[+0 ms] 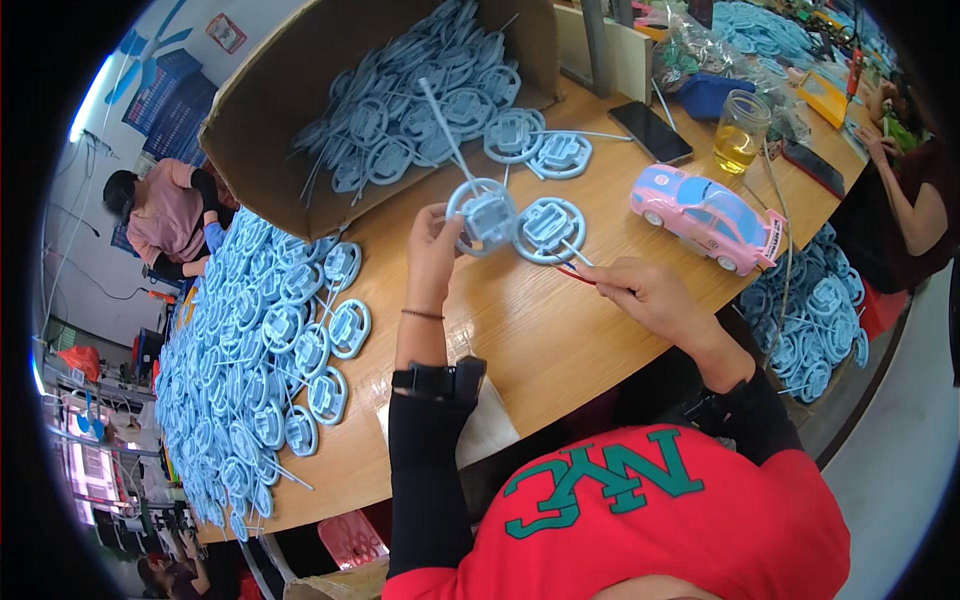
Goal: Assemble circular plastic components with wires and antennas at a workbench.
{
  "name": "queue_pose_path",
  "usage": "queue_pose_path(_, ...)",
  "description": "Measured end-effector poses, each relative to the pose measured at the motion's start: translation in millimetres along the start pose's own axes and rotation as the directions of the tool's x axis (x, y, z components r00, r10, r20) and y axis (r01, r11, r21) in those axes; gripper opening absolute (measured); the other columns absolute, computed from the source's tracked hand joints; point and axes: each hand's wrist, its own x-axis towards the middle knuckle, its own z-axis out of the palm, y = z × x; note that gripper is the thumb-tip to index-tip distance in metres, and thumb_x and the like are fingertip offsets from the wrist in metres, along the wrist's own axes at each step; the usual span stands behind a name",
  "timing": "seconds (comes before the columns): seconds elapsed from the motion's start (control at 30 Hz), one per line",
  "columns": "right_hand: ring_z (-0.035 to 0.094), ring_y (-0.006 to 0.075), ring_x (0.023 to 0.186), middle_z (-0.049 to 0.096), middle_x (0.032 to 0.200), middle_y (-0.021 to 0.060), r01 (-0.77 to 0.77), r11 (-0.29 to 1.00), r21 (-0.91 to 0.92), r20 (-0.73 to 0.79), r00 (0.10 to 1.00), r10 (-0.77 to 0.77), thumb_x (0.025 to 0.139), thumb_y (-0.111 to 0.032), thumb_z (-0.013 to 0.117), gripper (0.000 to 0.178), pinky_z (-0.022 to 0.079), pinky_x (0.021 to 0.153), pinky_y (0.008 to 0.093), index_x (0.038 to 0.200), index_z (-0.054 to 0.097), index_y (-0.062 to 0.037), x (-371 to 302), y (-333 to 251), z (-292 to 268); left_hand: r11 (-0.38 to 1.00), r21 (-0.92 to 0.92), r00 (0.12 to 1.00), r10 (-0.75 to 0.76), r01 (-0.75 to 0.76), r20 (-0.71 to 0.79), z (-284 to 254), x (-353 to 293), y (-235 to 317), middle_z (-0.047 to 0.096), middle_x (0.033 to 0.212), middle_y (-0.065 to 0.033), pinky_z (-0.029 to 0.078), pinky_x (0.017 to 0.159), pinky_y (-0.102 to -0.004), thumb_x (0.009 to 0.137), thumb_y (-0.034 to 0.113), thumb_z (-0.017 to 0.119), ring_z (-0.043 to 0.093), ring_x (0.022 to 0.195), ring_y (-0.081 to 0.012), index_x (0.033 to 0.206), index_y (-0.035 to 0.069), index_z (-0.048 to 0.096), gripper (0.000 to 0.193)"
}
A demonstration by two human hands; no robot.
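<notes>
My left hand (436, 240) is closed on the rim of a light-blue toy steering wheel (487, 218), held tilted above the table. A thin rod slants up from this wheel past the box opening. Directly to its right is a second light-blue toy steering wheel (549, 229), its rod pointing toward my right hand (640, 290). The thumb and fingers of that hand pinch around the rod's end, where red and blue wires (574, 273) show. Whether the fingers grip rod, wires or both is partly hidden. The two wheels overlap or nearly touch.
A cardboard box (250, 110) full of similar wheels lies open ahead; a large heap of wheels (240, 360) covers the table's left. A pink toy car (708, 217), a phone (650, 133) and a glass jar of yellow liquid (740, 135) stand right. Co-workers sit on both sides.
</notes>
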Motion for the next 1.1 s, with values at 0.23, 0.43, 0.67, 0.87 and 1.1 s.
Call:
queue_pose_path(0.23,0.064,0.0301,0.076,0.066,0.083,0.0105,0.101,0.962,-0.253,0.084,0.993,-0.082,0.084,-0.010,0.062,0.032,0.050,0.065,0.0405,0.114,0.068,-0.0186,17,-18,14,1.000,-0.012,0.997,0.006,-0.005,0.075,23,-67,6,0.066,0.089,-0.0063,0.051,0.063,-0.0243,0.095,0.017,0.060,0.061,0.074,-0.0104,0.118,-0.001,0.058,0.030)
queue_pose_path(0.43,0.064,0.0299,0.073,0.066,0.082,0.0105,0.127,0.968,-0.216,0.084,0.990,-0.111,0.082,-0.009,0.064,0.030,0.049,0.063,0.0410,0.109,0.070,-0.0206,18,-19,17,0.943,-0.297,0.983,-0.109,0.149,0.146,36,-80,-1,0.065,0.091,-0.0050,0.048,0.064,-0.0225,0.095,0.019,0.060,0.058,0.073,-0.0092,0.116,-0.002,0.057,0.030)
queue_pose_path(0.67,0.063,0.0299,0.069,0.065,0.078,0.0106,0.129,0.975,-0.180,0.073,0.990,-0.118,0.082,-0.010,0.065,0.029,0.048,0.058,0.0409,0.108,0.071,-0.0219,14,-18,17,0.870,-0.430,0.965,-0.169,0.241,0.199,36,-85,-10,0.065,0.096,-0.0069,0.054,0.073,-0.0273,0.095,0.022,0.059,0.064,0.083,-0.0138,0.112,-0.003,0.058,0.029)
queue_pose_path(0.87,0.063,0.0312,0.070,0.065,0.078,0.0114,0.129,0.984,-0.125,0.097,0.988,-0.117,0.082,-0.011,0.065,0.029,0.048,0.059,0.0415,0.109,0.070,-0.0212,12,-20,16,0.857,-0.402,0.915,-0.173,0.321,0.363,31,-82,-13,0.066,0.105,-0.0095,0.055,0.080,-0.0309,0.097,0.032,0.055,0.065,0.092,-0.0169,0.117,-0.002,0.056,0.040)
queue_pose_path(1.1,0.063,0.0312,0.071,0.065,0.079,0.0111,0.095,0.989,-0.111,0.103,0.991,-0.083,0.084,-0.013,0.064,0.028,0.048,0.061,0.0412,0.110,0.070,-0.0220,6,-20,19,0.803,-0.439,0.886,-0.223,0.404,0.407,41,-87,-11,0.066,0.107,-0.0104,0.054,0.084,-0.0315,0.098,0.042,0.050,0.065,0.096,-0.0180,0.118,-0.002,0.055,0.049)
